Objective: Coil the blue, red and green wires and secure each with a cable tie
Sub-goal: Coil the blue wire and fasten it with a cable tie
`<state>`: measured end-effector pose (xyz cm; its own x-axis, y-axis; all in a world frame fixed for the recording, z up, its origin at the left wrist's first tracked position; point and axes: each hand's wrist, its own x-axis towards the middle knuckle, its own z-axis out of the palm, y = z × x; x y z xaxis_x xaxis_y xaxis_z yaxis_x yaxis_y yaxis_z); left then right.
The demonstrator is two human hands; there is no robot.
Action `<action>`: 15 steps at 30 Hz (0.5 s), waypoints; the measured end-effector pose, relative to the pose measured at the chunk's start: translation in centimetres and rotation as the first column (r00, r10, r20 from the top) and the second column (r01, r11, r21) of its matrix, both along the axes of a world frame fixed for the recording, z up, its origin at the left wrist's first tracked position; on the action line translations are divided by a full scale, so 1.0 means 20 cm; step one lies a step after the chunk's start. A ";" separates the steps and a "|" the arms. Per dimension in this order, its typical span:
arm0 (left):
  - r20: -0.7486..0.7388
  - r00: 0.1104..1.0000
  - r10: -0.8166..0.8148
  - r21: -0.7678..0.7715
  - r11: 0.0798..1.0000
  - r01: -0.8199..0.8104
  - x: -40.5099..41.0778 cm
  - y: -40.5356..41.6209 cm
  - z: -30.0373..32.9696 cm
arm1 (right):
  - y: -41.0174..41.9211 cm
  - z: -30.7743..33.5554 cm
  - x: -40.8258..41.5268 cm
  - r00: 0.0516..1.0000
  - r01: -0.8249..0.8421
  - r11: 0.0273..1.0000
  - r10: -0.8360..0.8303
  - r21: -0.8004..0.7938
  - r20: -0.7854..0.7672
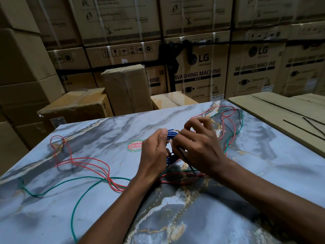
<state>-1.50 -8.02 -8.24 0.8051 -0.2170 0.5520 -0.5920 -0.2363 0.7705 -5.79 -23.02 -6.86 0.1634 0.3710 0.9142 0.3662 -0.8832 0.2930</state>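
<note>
The blue wire (171,135) is folded into a tight coil held between both hands above the marbled table (105,134). My left hand (155,152) grips the coil's left side. My right hand (197,145) pinches its right side and also holds a thin black cable tie (187,162) that slants down from the fingers. The red wire (82,161) lies loose across the table's left half and loops again at the back right. Beside it the green wire (77,205) trails uncoiled from the near left to the far right.
Two more black cable ties (306,126) lie on a flat cardboard box (274,110) at the right of the table. A round red and green sticker (134,145) marks the tabletop. Stacked cardboard cartons (198,74) wall in the back and left.
</note>
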 end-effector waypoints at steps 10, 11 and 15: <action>0.062 0.998 0.001 0.007 1.000 -0.001 -0.01 -0.01 0.00 | -0.01 0.00 0.00 0.995 -0.009 1.000 0.010 0.005 -0.096; 0.068 0.998 -0.001 0.010 1.000 0.001 -0.02 -0.01 0.00 | 0.00 0.00 0.00 0.991 -0.028 1.000 0.028 0.005 -0.131; 0.088 0.996 -0.007 0.039 0.999 0.004 -0.01 -0.01 -0.01 | 0.00 0.01 -0.02 0.952 -0.105 0.994 0.101 0.002 -0.289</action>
<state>-1.61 -8.27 -8.48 0.7522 -0.2441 0.6121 -0.6588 -0.2615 0.7054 -6.28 -22.98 -6.59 0.3794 0.4117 0.8286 0.5255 -0.8330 0.1733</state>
